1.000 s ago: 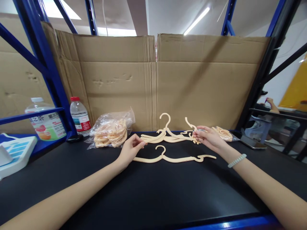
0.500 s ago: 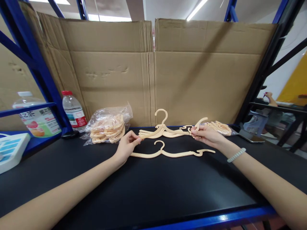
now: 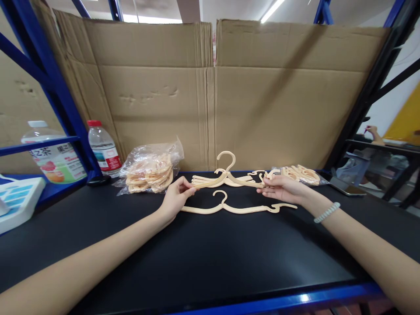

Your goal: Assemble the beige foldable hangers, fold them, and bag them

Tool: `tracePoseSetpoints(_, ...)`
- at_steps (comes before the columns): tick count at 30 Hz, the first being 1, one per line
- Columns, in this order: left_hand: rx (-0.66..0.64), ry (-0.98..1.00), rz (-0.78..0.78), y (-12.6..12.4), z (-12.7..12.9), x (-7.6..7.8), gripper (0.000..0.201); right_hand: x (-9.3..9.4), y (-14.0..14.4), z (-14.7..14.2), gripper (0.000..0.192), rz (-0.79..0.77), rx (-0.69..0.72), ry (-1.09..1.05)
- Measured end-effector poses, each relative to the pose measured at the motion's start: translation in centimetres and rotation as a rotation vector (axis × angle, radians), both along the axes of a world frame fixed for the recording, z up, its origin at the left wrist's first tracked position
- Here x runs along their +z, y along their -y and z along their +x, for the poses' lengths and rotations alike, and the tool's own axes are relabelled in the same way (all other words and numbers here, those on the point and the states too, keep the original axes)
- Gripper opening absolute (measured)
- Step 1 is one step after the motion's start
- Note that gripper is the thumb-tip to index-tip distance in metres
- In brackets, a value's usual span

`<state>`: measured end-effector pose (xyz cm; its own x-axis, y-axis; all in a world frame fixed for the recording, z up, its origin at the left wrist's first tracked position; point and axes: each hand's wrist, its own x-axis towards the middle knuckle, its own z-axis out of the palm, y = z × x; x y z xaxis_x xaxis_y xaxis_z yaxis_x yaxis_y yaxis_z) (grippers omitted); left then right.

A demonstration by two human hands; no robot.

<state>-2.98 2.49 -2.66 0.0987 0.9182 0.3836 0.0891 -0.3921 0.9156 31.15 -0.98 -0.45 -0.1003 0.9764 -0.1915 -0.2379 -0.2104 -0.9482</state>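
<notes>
Your left hand [image 3: 174, 199] and right hand [image 3: 285, 190] grip a cream, bow-shaped plastic hanger [image 3: 226, 174].
Its hook [image 3: 234, 160] points up; its long axis parallels the brown cardboard panel [image 3: 292, 113] behind.

Black worktop [image 3: 216, 258] spread beneath hands [image 3: 177, 199], edged in blue on near side. View beyond hands closed off by creased cardboard panels [image 3: 157, 109], parted by narrow gap. Blue metal frame [image 3: 67, 113] set left of hands, dark post [image 3: 356, 113] right, white wall [image 3: 390, 72] glimpsed past it. Pale ceiling [image 3: 229, 8] lit by tube light [image 3: 272, 11] high beyond hands.
</notes>
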Motion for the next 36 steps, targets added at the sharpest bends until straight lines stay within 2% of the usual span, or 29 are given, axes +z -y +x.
tracePoseSetpoints(4, 0.003, -0.003, 0.006, 0.1, 0.1, 0.1, 0.024, -0.1, -0.1, 0.0, 0.012, -0.02, -0.006, 0.01)
tracePoseSetpoints(14, -0.009, -0.011, 0.034, 0.2, 0.1, 0.2, 0.022, -0.6, -0.1, 0.0, 0.022, 0.03, 0.103, 0.044)
tracePoseSetpoints(23, -0.017, -0.019, 0.045, 0.1, 0.1, 0.1, 0.021, -0.6, 0.0, -1.0, 0.026, 0.073, -0.043, 0.114)
tracePoseSetpoints(29, -0.024, -0.048, 0.049, 0.3, 0.0, 0.3, 0.024, -0.8, -0.1, -1.2, 0.025, 0.139, -0.092, 0.188)
tracePoseSetpoints(33, -0.03, -0.129, 0.099, 0.6, 0.1, 0.2, 0.024, -1.0, -0.3, -1.2, 0.024, 0.162, -0.104, 0.177)
tracePoseSetpoints(36, -0.003, -0.35, 0.277, 0.9, -0.2, 0.4, 0.016, -1.0, -0.3, -1.0, 0.025, 0.207, -0.075, 0.164)
